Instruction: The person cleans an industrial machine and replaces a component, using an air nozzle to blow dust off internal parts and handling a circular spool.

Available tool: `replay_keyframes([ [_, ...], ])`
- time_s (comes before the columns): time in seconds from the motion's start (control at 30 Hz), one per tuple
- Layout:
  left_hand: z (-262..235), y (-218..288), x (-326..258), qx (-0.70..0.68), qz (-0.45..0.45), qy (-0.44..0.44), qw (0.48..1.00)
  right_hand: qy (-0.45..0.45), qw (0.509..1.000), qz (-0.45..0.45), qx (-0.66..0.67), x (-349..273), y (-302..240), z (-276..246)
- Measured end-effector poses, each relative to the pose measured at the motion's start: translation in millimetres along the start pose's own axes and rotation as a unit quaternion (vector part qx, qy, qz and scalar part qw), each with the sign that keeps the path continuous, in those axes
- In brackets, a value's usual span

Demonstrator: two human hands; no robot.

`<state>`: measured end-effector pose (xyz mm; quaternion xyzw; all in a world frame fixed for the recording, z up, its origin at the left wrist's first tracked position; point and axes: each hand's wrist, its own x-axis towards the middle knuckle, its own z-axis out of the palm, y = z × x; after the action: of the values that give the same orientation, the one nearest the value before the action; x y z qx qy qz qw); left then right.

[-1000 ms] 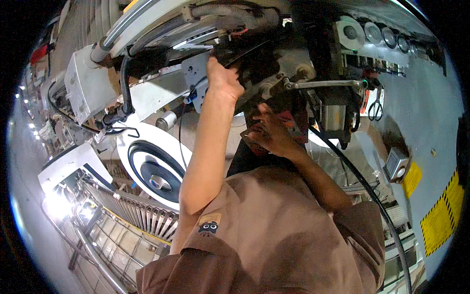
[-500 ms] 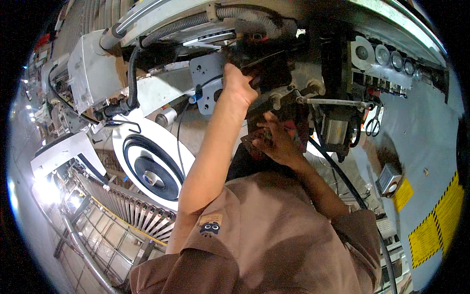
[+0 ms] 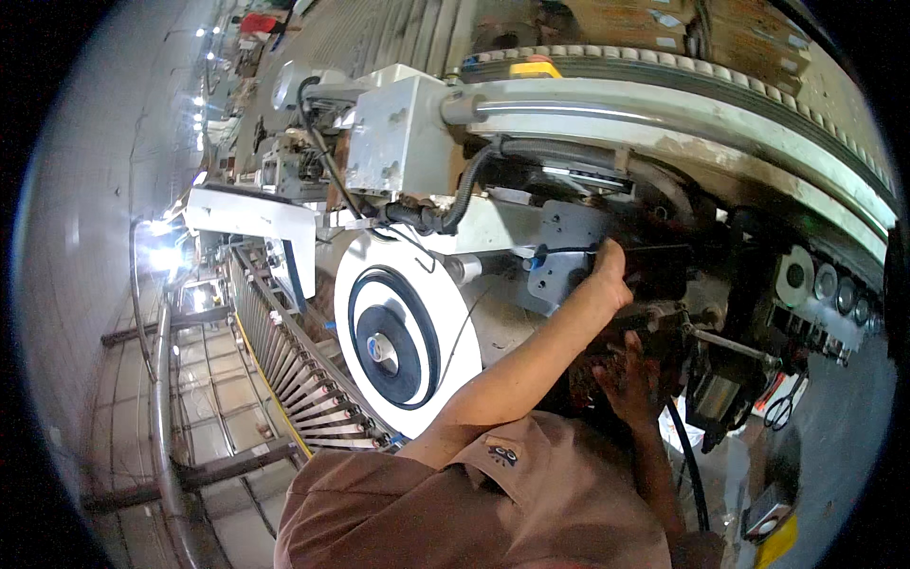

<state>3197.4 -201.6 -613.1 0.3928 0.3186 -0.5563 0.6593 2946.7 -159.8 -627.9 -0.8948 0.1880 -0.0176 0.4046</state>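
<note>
My left hand (image 3: 609, 273) reaches into the dark part of a machine, beside a grey metal plate (image 3: 559, 248) with holes. Its fingers are mostly hidden in shadow, and whatever they touch cannot be made out. A thin black cable (image 3: 569, 250) crosses the plate toward that hand. Nearer to me, my right hand (image 3: 630, 387) is against a dark machine part, with its fingers apart and no object visible in it. Just right of the hands, a metal rod (image 3: 735, 343) sticks out from the mechanism.
At left stands a large white reel (image 3: 464, 356) with a black roll (image 3: 384, 353) around its hub. A metal beam (image 3: 664, 112) and ribbed hose (image 3: 464, 185) run above the hands. Scissors (image 3: 782, 410) lie at right. A roller conveyor (image 3: 303, 398) stretches along the lower left.
My view has swung left, so the machine and both hands sit farther right and lower in the picture. Both hands stay at about the same spots on the machine.
</note>
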Motion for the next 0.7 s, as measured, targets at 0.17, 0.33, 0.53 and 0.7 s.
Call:
replay_keyframes([
  [0.17, 14.6, -9.6, -3.8, 0.011, 0.054, 0.164, 0.985, -0.031, 0.944, 0.082, 0.319, 7.5, 2.4, 0.6],
  [0.33, -16.2, 8.1, 11.2, -0.041, -0.128, -0.152, 0.979, -0.044, 0.962, 0.011, 0.269, 10.0, 16.8, 5.5],
  [0.53, 12.0, 2.5, -2.8, 0.055, 0.028, 0.093, 0.994, -0.051, 0.932, 0.072, 0.351, 10.8, 13.6, 1.5],
  [0.7, 14.8, 2.8, -6.6, 0.028, 0.055, 0.132, 0.989, 0.009, 0.959, 0.027, 0.282, 4.5, 19.9, 22.8],
])
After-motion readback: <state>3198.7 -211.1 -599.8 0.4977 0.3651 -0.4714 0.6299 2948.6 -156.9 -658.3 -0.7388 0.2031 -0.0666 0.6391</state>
